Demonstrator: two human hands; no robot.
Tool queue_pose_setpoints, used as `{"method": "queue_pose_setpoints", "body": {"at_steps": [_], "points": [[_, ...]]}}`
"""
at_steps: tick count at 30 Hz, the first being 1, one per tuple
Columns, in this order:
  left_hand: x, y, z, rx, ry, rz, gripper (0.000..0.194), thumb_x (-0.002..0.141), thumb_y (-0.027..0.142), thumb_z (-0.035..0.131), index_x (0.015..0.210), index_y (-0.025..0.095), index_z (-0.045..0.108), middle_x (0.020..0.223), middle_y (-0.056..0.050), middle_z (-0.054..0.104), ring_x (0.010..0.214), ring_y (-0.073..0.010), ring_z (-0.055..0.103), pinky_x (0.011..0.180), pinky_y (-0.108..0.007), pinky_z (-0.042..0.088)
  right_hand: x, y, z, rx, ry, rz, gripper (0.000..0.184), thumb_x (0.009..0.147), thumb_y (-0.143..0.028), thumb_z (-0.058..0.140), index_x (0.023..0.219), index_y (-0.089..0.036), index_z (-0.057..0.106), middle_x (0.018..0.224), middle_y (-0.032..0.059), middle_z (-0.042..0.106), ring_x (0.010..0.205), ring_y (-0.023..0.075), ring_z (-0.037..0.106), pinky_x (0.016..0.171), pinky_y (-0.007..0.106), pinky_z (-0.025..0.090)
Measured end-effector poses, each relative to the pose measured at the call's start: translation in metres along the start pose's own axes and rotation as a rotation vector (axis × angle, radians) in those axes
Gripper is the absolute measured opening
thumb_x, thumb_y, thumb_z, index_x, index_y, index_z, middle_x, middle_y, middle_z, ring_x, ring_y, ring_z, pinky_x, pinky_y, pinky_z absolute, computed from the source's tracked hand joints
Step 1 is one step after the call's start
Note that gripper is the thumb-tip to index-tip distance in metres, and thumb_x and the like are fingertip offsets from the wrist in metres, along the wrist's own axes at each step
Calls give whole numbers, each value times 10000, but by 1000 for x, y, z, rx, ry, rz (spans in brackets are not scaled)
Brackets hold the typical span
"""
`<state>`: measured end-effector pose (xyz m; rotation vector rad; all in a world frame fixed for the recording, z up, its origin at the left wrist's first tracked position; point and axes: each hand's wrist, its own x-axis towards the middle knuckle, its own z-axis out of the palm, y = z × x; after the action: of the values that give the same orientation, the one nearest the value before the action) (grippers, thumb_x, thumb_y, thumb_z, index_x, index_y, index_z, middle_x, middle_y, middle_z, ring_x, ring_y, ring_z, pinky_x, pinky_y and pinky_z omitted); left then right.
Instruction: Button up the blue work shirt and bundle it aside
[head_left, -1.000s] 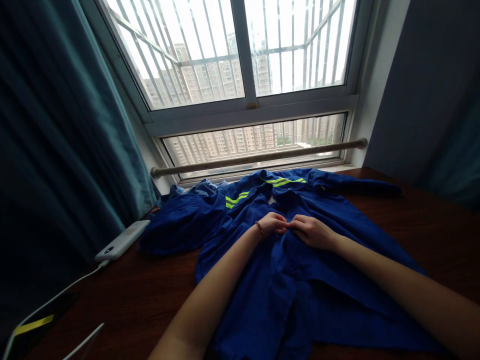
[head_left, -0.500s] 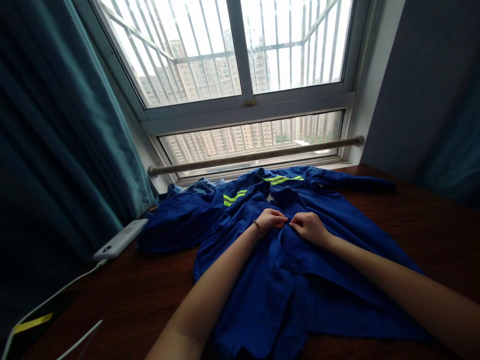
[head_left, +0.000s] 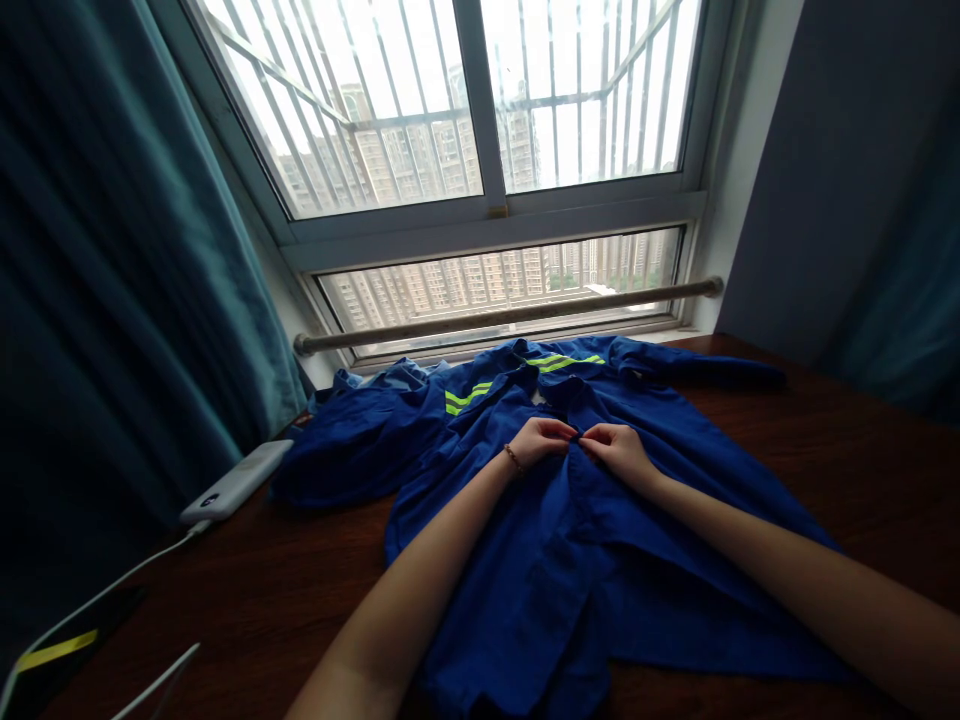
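A blue work jacket (head_left: 675,600) with yellow-green reflective stripes lies spread over the dark wooden table, its collar end toward the window. At the front opening, my left hand (head_left: 541,441) pinches one edge of the cloth between thumb and fingers; a beaded bracelet circles that wrist. Close beside it, my right hand (head_left: 619,452) pinches the front edge too, the fingertips of both hands nearly touching. Whether a button sits between the fingers is too small to tell. Below the hands the two front panels fall apart and lie creased.
On the wooden table (head_left: 315,570) at left lies a white power bank (head_left: 236,483) with a white cable (head_left: 112,580). Near it is a dark item with a yellow strip (head_left: 58,650). A metal rail (head_left: 510,318) crosses before the window; a teal curtain (head_left: 150,250) hangs at left.
Both hands stay at the jacket's front opening. My right fingertips have closed in on the left ones, and the cloth between them is pulled up slightly.
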<state>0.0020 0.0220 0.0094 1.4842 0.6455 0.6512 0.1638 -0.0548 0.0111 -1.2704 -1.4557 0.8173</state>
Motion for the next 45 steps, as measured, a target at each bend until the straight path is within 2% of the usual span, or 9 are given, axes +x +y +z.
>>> {"method": "queue_pose_setpoints", "body": {"at_steps": [7,11,13,17,21,30,37,42,45], "points": [[0,-1,12,377,118,250,228,615,255,667,785,104,646,706,-47,646,656,-135,585,631,-244,455,1,5,1,5,-11,24,287,706,-417,543,687,-137,599,569,28,598,496,139,555,504,242,438],[-6,0,24,626,237,422,194,675,241,611,846,147,612,710,-19,630,653,-118,574,614,-224,446,1,7,1,-82,8,15,287,703,-427,549,692,-143,585,534,8,567,473,130,536,484,230,401],[-8,1,27,685,238,455,209,680,232,607,874,158,588,722,-13,626,654,-114,572,615,-220,449,2,8,1,-123,17,-3,273,730,-410,516,673,-150,576,514,-2,548,466,123,521,481,225,382],[-9,1,26,703,180,427,235,675,232,616,893,161,562,746,-17,629,658,-116,577,617,-222,461,2,10,1,-246,52,-55,253,766,-358,461,639,-164,560,506,-3,541,468,122,498,483,231,350],[-9,4,26,706,154,433,177,711,232,577,876,166,570,766,-23,623,694,-123,574,618,-218,458,2,11,2,-372,162,-138,239,775,-321,443,613,-171,534,556,16,555,529,139,509,524,247,340],[-11,13,32,624,180,442,78,717,205,552,762,149,582,738,-29,584,683,-115,545,617,-208,443,1,7,1,-336,185,-143,230,783,-323,440,640,-174,543,574,17,557,540,145,511,540,251,353],[-5,5,22,267,76,297,206,673,253,629,808,117,554,711,-12,554,647,-100,547,624,-225,453,3,12,2,-225,154,-94,249,771,-360,464,682,-154,573,619,38,597,563,151,538,545,250,389],[-3,2,16,195,25,180,353,584,316,706,833,110,564,717,-21,577,637,-107,553,601,-234,448,5,16,1,-214,130,-84,253,756,-367,481,681,-150,588,626,42,609,570,153,547,547,251,398],[-3,1,18,231,38,202,376,537,300,737,815,111,568,694,-13,574,651,-111,551,622,-239,449,6,18,0,-200,91,-77,247,742,-370,495,674,-150,586,612,35,602,553,143,534,520,241,387]]}}
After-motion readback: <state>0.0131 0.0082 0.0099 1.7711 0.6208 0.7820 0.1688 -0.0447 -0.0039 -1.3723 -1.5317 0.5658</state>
